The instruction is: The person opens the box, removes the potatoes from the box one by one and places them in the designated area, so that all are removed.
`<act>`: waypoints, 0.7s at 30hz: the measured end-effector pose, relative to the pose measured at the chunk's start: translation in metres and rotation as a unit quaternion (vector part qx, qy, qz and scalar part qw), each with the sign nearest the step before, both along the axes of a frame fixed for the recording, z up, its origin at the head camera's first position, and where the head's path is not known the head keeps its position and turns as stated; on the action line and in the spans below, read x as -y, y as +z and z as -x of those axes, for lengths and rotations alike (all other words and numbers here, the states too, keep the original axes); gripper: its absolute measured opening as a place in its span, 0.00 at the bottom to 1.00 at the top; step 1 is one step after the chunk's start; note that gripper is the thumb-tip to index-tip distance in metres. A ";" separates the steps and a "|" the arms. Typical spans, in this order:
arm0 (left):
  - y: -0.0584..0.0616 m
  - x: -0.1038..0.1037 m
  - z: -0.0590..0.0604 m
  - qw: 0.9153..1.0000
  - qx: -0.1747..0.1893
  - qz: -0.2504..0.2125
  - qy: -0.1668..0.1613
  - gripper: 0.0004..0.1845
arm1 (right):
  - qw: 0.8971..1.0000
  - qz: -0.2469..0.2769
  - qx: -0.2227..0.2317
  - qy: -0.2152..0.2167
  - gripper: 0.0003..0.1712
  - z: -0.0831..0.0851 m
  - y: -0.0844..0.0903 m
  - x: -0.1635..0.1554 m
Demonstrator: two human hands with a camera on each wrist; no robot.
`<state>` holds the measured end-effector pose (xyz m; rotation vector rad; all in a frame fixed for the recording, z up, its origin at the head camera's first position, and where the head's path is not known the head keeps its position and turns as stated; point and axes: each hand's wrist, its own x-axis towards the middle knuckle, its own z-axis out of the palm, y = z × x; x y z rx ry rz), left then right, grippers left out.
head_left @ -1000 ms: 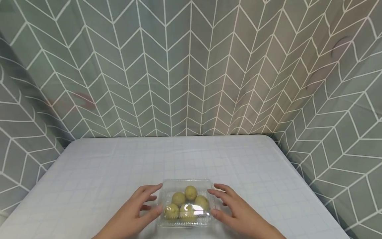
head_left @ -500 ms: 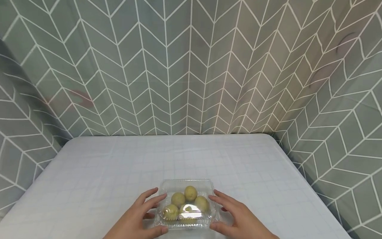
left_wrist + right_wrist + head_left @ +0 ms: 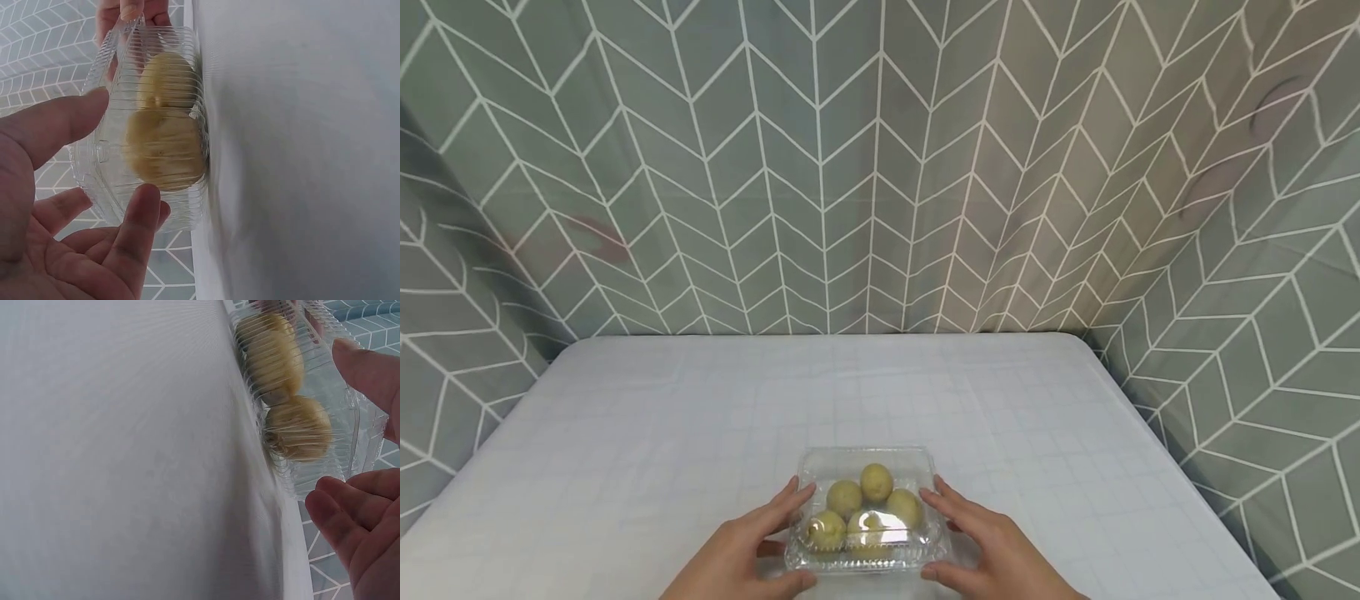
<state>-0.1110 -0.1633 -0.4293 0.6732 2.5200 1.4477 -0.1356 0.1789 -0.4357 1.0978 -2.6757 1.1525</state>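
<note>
A clear plastic clamshell box sits on the table, its lid lying over several round yellow-green fruits. At the box's left side, my left hand has spread, slightly bent fingers along the wall and its thumb by the front corner. My right hand lies along the right side likewise, thumb low near the front right corner and fingertips at the side edge. In the left wrist view, the left thumb is right at the rim. Ribbed walls partly blur the fruits in the right wrist view.
A white cloth with faint grid lines covers the table. Behind it and at both sides hang grey-green curtains with a white chevron pattern. The table's far edge runs close to the back curtain.
Both hands have come down closer around the box, with the thumbs lower toward its front corners. The box looks slightly shifted to the left; the head view has tilted a little.
</note>
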 end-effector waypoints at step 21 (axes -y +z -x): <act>0.001 -0.003 -0.004 0.996 0.071 -0.038 0.028 0.42 | 0.999 -0.012 -0.035 -0.002 0.41 0.002 -0.004 -0.001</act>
